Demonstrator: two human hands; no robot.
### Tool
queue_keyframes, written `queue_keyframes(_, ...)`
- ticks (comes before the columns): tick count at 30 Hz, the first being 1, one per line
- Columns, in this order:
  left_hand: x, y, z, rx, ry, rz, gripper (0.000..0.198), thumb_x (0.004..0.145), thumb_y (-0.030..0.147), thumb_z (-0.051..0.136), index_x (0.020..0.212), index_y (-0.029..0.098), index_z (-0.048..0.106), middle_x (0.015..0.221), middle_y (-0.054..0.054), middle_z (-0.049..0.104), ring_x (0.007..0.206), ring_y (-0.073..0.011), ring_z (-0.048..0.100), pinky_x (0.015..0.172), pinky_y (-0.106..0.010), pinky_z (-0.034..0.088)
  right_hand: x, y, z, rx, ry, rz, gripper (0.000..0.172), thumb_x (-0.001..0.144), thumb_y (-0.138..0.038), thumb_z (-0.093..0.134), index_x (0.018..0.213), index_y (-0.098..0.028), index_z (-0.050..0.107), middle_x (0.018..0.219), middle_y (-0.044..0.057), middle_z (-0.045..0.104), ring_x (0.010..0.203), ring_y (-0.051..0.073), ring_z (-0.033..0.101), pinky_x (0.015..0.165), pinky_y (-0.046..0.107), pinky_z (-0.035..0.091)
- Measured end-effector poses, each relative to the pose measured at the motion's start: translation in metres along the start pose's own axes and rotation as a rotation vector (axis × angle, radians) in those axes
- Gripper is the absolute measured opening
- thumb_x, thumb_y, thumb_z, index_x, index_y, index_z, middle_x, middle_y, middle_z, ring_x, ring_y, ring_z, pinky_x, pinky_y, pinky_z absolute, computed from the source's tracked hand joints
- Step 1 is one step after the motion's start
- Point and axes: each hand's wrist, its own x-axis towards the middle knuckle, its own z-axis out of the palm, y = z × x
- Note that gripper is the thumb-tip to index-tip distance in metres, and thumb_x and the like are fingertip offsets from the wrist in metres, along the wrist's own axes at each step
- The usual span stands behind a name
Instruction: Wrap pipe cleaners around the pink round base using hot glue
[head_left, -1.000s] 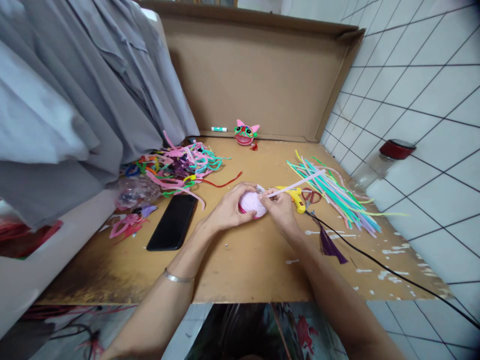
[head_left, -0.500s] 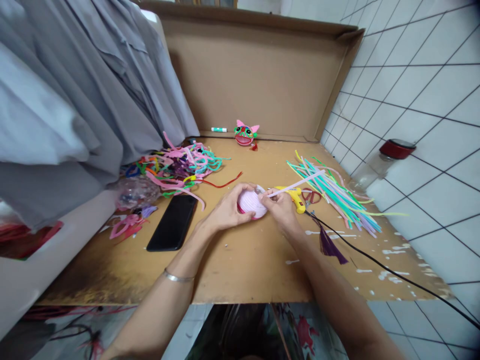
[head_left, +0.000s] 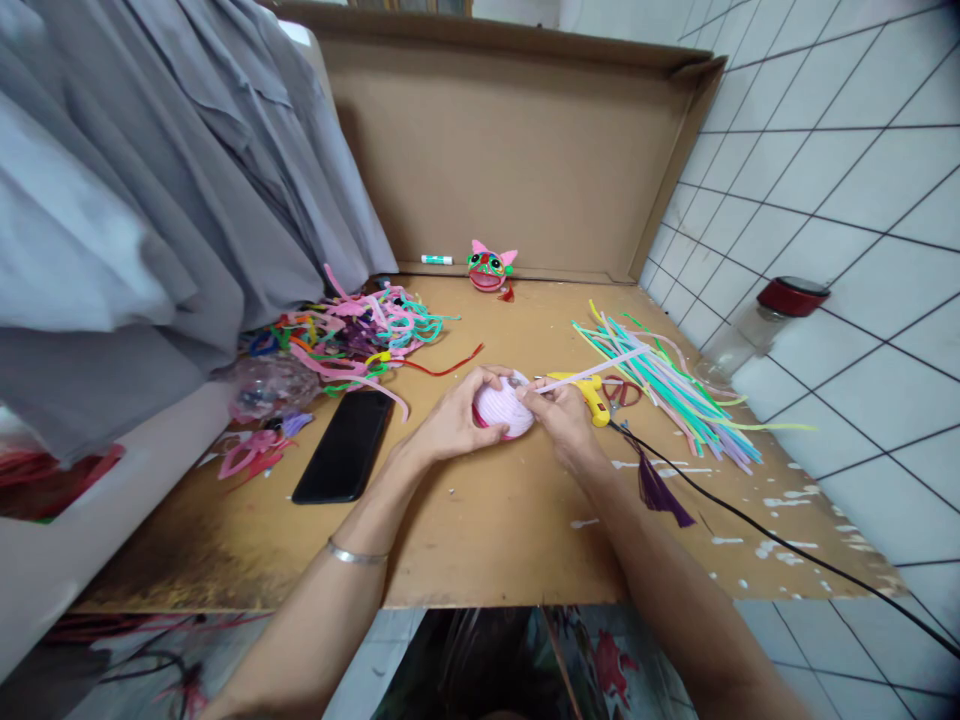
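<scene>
My left hand (head_left: 466, 412) is wrapped round a rounded craft piece (head_left: 504, 408), covered in rows of pale lilac pipe cleaner with a pink-red edge underneath. Against the piece's right side, my right hand (head_left: 556, 415) pinches a pale lilac pipe cleaner (head_left: 600, 371), whose free end points up and right. Just beyond my right hand lies a yellow hot glue gun (head_left: 596, 398), its nozzle partly behind the fingers. Red-handled scissors (head_left: 622, 392) rest beside it.
Loose pipe cleaners (head_left: 667, 385) are bundled at right, near a clear jar with a red lid (head_left: 793, 296). A black phone (head_left: 343, 447) and a tangled pile of pipe cleaners (head_left: 375, 320) lie at left. The glue gun's cord (head_left: 750, 522) crosses the right side. A finished animal head (head_left: 489, 268) stands behind.
Almost nothing differs. Both hands keep their hold on the craft piece and the pipe cleaner, with only a tiny shift of the fingers and the view.
</scene>
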Motion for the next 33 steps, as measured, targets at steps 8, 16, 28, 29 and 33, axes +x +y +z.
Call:
queue_keyframes(8, 0.0002, -0.0004, -0.0007, 0.021, -0.003, 0.028, 0.042, 0.072, 0.029, 0.072, 0.102, 0.021, 0.044, 0.131, -0.015, 0.058, 0.123, -0.0272, 0.057, 0.105, -0.045, 0.044, -0.0007, -0.0006, 0.0003, 0.015, 0.007, 0.009, 0.027, 0.056, -0.040, 0.071, 0.061, -0.019, 0.054, 0.051, -0.007, 0.044, 0.050, 0.008, 0.039, 0.052, 0.024, 0.034)
queue_keyframes(16, -0.0012, -0.0049, -0.0022, 0.035, -0.007, 0.074, 0.041, 0.074, 0.035, 0.074, 0.103, 0.020, 0.048, 0.132, -0.015, 0.057, 0.124, -0.0280, 0.056, 0.105, -0.045, 0.043, -0.0010, -0.0004, 0.0016, 0.005, 0.016, 0.003, 0.028, 0.055, -0.041, 0.070, 0.061, -0.019, 0.054, 0.054, -0.006, 0.049, 0.051, 0.008, 0.042, 0.052, 0.025, 0.036)
queue_keyframes(28, 0.0000, -0.0023, -0.0009, 0.079, 0.000, 0.107, 0.047, 0.075, 0.039, 0.072, 0.112, 0.021, 0.049, 0.129, -0.014, 0.058, 0.124, -0.0288, 0.056, 0.107, -0.047, 0.043, -0.0001, 0.0010, 0.0006, -0.045, 0.037, -0.025, 0.028, 0.055, -0.042, 0.070, 0.060, -0.020, 0.054, 0.055, -0.004, 0.051, 0.053, 0.010, 0.043, 0.053, 0.025, 0.035)
queue_keyframes(29, -0.0001, -0.0022, -0.0008, 0.082, 0.000, 0.107, 0.047, 0.075, 0.039, 0.072, 0.112, 0.021, 0.049, 0.129, -0.015, 0.058, 0.124, -0.0290, 0.056, 0.107, -0.047, 0.043, -0.0002, 0.0012, 0.0004, -0.049, 0.036, -0.030, 0.028, 0.055, -0.042, 0.070, 0.060, -0.020, 0.054, 0.055, -0.004, 0.051, 0.054, 0.010, 0.043, 0.053, 0.025, 0.035)
queue_keyframes(33, -0.0003, -0.0027, -0.0008, 0.106, -0.002, 0.120, 0.047, 0.076, 0.037, 0.071, 0.114, 0.020, 0.051, 0.130, -0.015, 0.058, 0.125, -0.0291, 0.055, 0.108, -0.048, 0.042, -0.0007, 0.0004, 0.0002, -0.054, 0.031, -0.029, 0.027, 0.056, -0.042, 0.070, 0.060, -0.020, 0.054, 0.055, -0.004, 0.051, 0.054, 0.010, 0.043, 0.054, 0.025, 0.036)
